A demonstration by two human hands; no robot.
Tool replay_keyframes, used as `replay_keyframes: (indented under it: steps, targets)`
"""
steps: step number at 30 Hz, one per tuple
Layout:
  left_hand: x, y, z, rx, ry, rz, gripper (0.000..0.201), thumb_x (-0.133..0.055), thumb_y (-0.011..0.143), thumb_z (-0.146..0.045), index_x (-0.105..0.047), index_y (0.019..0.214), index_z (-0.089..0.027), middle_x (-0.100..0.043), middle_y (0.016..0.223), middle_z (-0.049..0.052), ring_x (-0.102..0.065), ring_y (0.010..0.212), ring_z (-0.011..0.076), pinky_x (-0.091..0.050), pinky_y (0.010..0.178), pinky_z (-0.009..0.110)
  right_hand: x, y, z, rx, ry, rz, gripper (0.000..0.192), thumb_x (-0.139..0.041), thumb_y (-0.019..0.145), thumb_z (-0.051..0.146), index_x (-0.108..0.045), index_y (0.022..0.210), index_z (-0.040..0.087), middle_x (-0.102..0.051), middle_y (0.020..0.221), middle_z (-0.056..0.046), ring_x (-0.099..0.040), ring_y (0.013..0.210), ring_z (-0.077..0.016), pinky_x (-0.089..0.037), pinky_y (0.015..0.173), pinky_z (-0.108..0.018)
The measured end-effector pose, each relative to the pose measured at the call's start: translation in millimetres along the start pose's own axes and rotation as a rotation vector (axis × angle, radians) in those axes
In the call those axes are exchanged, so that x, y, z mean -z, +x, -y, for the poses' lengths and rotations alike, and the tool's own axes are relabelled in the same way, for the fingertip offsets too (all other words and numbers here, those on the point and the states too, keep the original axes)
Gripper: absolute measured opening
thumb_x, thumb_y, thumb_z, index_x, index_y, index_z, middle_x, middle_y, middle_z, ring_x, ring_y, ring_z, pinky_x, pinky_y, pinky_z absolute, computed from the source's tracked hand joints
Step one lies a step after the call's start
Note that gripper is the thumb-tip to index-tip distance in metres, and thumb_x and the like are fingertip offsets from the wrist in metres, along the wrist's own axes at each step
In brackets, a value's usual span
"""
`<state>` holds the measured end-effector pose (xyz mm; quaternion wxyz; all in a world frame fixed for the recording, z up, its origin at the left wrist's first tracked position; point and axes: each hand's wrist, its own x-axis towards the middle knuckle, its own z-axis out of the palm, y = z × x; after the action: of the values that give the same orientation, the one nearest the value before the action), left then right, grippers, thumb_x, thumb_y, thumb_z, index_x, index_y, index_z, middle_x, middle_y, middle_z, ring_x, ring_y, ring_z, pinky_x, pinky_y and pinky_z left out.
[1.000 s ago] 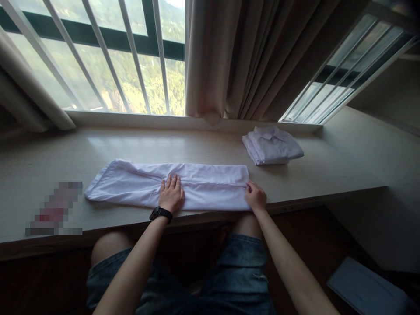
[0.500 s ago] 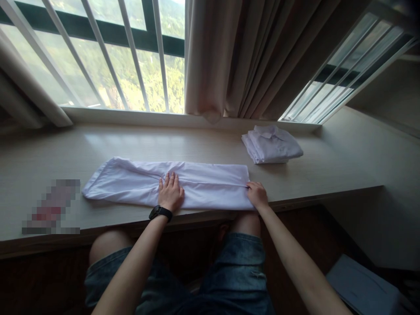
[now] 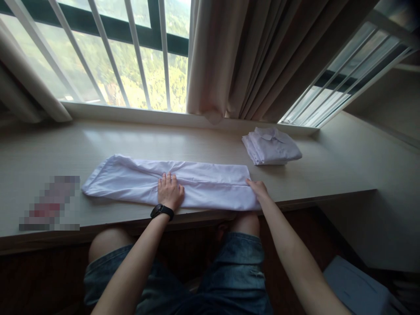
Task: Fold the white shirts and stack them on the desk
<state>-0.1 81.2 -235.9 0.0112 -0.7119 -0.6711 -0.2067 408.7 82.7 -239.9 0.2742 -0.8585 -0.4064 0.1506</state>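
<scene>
Head view, we see left hand (image 3: 169,192) pressed flat on long folded white garment (image 3: 203,188), right hand (image 3: 259,189) pinching its end, folded white shirt stack (image 3: 271,146) well apart, beige curtain (image 3: 236,57) behind, pale wooden sill (image 3: 197,144) beneath.

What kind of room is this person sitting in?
Probably a bedroom or living room high up in an apartment or hotel: a wide wooden window ledge under barred windows overlooking green hillside, heavy beige curtains, and folded white shirts lying on the ledge.

I see bare forearms with no sleeves, a black watch (image 3: 162,211) with a dark band strapped on my left wrist, and faded blue denim shorts (image 3: 236,267) over both thighs.
</scene>
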Motion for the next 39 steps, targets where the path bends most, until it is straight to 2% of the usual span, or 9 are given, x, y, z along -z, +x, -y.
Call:
replay_keyframes:
  steps: [3, 5, 11, 13, 21, 26, 29, 34, 39]
  targets:
    - [2.9, -1.8, 1.5, -0.038, 0.006, 0.028, 0.054, -0.045, 0.093, -0.034, -0.052, 0.146, -0.029, -0.04, 0.158, 0.009, -0.029, 0.148, 0.0362, -0.022, 0.119, 0.057, 3.6, 6.9, -0.5, 0.009, -0.015, 0.095, 0.042, -0.069, 0.075, 0.055, -0.071, 0.08, 0.014, -0.07, 0.069, -0.01, -0.069, 0.075, -0.0262, -0.051, 0.064, -0.03]
    - [3.5, -2.8, 2.3, -0.049, 0.01, 0.037, 0.052, -0.045, 0.093, -0.034, -0.054, 0.144, -0.033, -0.04, 0.159, 0.007, -0.027, 0.149, 0.0363, -0.021, 0.119, 0.057, 6.3, 8.2, -1.8, 0.023, -0.061, 0.105, 0.039, -0.072, 0.071, 0.053, -0.071, 0.078, 0.014, -0.069, 0.068, -0.009, -0.069, 0.076, -0.0267, -0.051, 0.067, -0.031]
    - [2.9, -3.7, 2.4, -0.053, 0.009, 0.032, 0.051, -0.046, 0.093, -0.034, -0.055, 0.143, -0.032, -0.041, 0.158, 0.008, -0.028, 0.148, 0.0369, -0.02, 0.119, 0.058, 4.9, 1.4, -4.2, 0.049, -0.157, 0.03, 0.042, -0.068, 0.076, 0.052, -0.071, 0.091, 0.013, -0.072, 0.093, -0.02, -0.068, 0.095, -0.0332, -0.051, 0.082, -0.04]
    - [3.6, -3.8, 2.1, -0.052, 0.011, 0.036, 0.051, -0.046, 0.093, -0.035, -0.055, 0.143, -0.032, -0.041, 0.158, 0.008, -0.027, 0.148, 0.0368, -0.02, 0.119, 0.058, 2.0, 0.0, -3.7, 0.027, -0.154, 0.025, 0.042, -0.068, 0.077, 0.051, -0.071, 0.09, 0.012, -0.072, 0.092, -0.022, -0.068, 0.095, -0.034, -0.052, 0.082, -0.041]
    - [6.9, -3.6, 2.7, -0.063, -0.014, 0.043, 0.049, -0.044, 0.096, -0.042, -0.054, 0.143, -0.038, -0.039, 0.159, 0.005, -0.025, 0.149, 0.0382, -0.021, 0.118, 0.06, 3.8, -2.2, 3.1, 0.04, -0.012, 0.082, 0.028, -0.072, 0.074, 0.04, -0.074, 0.082, 0.013, -0.069, 0.068, -0.012, -0.07, 0.081, -0.0287, -0.052, 0.067, -0.03]
    - [5.1, -2.9, 2.6, -0.123, -0.016, 0.05, 0.05, -0.037, 0.099, -0.045, -0.052, 0.145, -0.036, -0.033, 0.163, 0.001, -0.015, 0.153, 0.0352, -0.009, 0.121, 0.065, 9.3, -6.1, 9.8, 0.091, 0.081, 0.088, 0.031, -0.067, 0.077, 0.038, -0.073, 0.096, 0.014, -0.072, 0.079, -0.009, -0.069, 0.085, -0.0244, -0.052, 0.07, -0.027]
    - [2.7, -3.1, 2.8, -0.186, -0.019, 0.058, 0.052, -0.032, 0.1, -0.042, -0.051, 0.147, -0.029, -0.038, 0.16, 0.003, -0.015, 0.154, 0.0314, -0.004, 0.123, 0.062, 11.1, -5.7, 14.8, 0.076, 0.125, 0.124, 0.031, -0.067, 0.077, 0.035, -0.072, 0.099, 0.014, -0.074, 0.086, -0.01, -0.068, 0.085, -0.0224, -0.051, 0.069, -0.026]
    - [1.1, -3.1, 3.8, -0.192, -0.025, 0.097, 0.054, -0.033, 0.099, -0.041, -0.049, 0.148, -0.027, -0.043, 0.157, 0.005, -0.025, 0.151, 0.031, -0.013, 0.123, 0.056, 13.9, -3.3, 19.6, 0.05, 0.214, 0.276, 0.033, -0.072, 0.074, 0.031, -0.07, 0.1, 0.01, -0.074, 0.086, -0.01, -0.067, 0.076, -0.0199, -0.052, 0.063, -0.026]
    - [3.8, -2.6, 4.5, -0.191, -0.041, 0.106, 0.052, -0.037, 0.098, -0.043, -0.044, 0.15, -0.04, -0.044, 0.157, 0.003, -0.031, 0.148, 0.0323, -0.02, 0.119, 0.058, 13.1, -0.9, 15.9, 0.058, 0.283, 0.285, 0.039, -0.072, 0.074, 0.03, -0.066, 0.107, 0.01, -0.074, 0.097, -0.012, -0.067, 0.078, -0.0192, -0.053, 0.063, -0.025]
